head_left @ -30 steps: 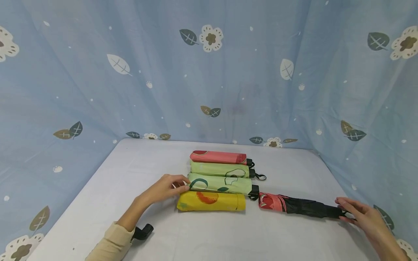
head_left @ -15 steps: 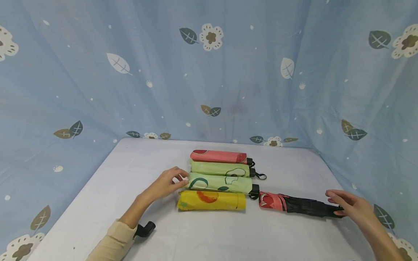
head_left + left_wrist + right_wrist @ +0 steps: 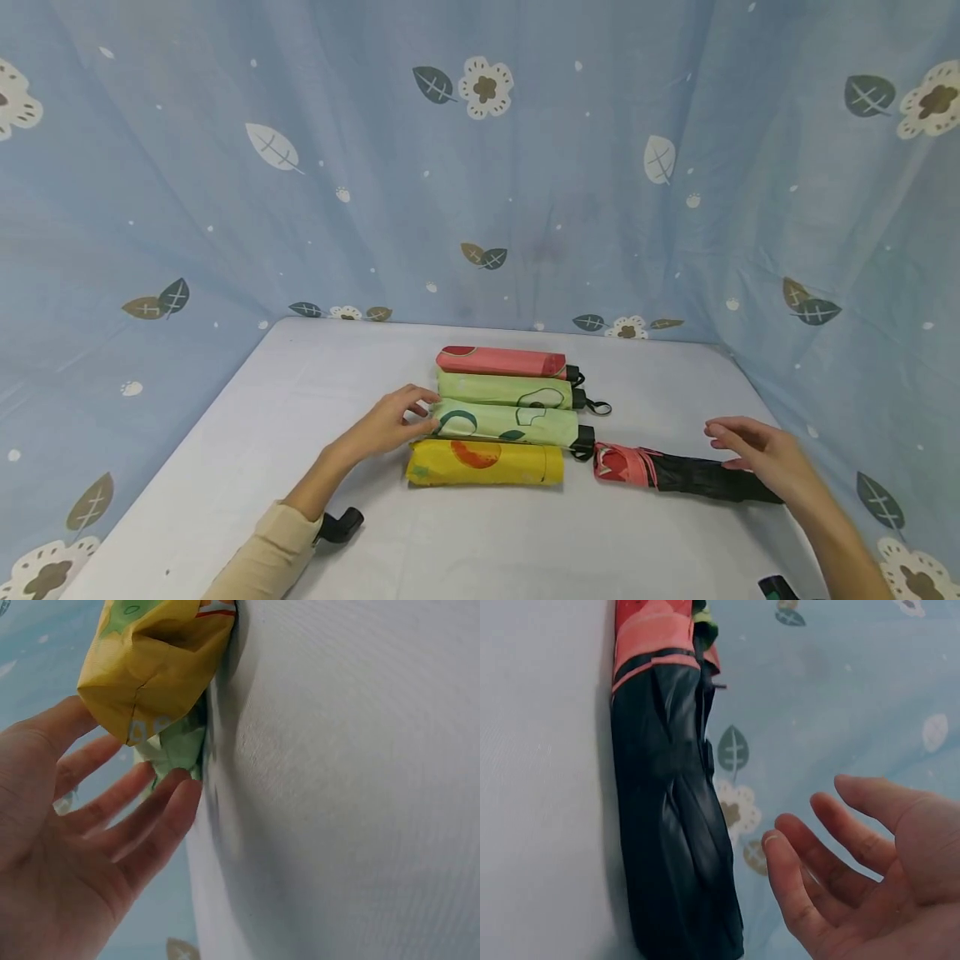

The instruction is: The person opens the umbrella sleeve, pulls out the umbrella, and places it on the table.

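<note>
My left hand is at the left end of the nearer green avocado-print folding umbrella, its fingers loosely bent with nothing gripped. In the left wrist view the fingers lie spread beside the end of a yellow fruit-print umbrella or cover; whether they touch it I cannot tell. Over the handle end of a black folding umbrella with a red watermelon print hovers my right hand. The right wrist view has those fingers relaxed and apart from the black cloth.
Behind lie a second green umbrella and a red watermelon umbrella, side by side with the others. A white cloth covers the table. Blue patterned curtains enclose the back and sides.
My right hand has left the handle end of the black umbrella and moved left above it. My left hand shifted slightly at the green umbrella's end. The umbrellas stay in place.
</note>
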`<state>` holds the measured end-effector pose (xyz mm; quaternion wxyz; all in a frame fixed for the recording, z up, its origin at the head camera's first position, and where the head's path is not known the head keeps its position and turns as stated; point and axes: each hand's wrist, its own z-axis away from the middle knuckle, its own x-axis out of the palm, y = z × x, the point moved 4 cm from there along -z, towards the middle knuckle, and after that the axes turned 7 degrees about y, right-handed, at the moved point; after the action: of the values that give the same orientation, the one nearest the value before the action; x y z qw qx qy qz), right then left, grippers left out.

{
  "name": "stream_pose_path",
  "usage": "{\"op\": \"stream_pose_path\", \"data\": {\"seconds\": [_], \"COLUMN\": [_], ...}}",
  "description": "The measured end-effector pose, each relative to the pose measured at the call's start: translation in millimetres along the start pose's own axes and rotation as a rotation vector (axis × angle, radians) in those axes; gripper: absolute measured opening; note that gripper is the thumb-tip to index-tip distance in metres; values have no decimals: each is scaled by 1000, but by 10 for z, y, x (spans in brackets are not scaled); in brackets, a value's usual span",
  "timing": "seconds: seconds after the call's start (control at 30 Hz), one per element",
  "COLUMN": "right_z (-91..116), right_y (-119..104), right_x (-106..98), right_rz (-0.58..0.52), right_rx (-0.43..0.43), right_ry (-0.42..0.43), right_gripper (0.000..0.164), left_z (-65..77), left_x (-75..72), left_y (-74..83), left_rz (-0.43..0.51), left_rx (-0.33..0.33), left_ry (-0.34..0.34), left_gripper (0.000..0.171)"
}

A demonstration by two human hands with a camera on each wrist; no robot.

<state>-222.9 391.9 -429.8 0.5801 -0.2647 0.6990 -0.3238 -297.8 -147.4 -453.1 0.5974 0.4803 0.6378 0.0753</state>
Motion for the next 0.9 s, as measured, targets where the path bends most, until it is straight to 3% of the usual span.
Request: {"op": "stream_pose_path", "data": {"seconds": [0.17,0.37,0.67,0.9], "right_z": [-52,-112,-187,-237], "right_y": [-117,-260,-429,-513], "right_x": [113,295,546,738], "right_rz": [-15,-13,-19,63], "right_rx": [-86,-94,-187,-241], "right_ry": [-16,-70,-128,-145], "right_gripper": [43,46,38,35], "left_z": [-10,-40,-104,-121], "left_x": [25,48,104,121], "left_y": [2,-33,-84,-67], "left_rz": [21,26,25,30], "left_rx": [-3,-46,-30,-37], "left_ry": [-21,-16,-16,-34], "left_gripper": [42,47,49,48]}}
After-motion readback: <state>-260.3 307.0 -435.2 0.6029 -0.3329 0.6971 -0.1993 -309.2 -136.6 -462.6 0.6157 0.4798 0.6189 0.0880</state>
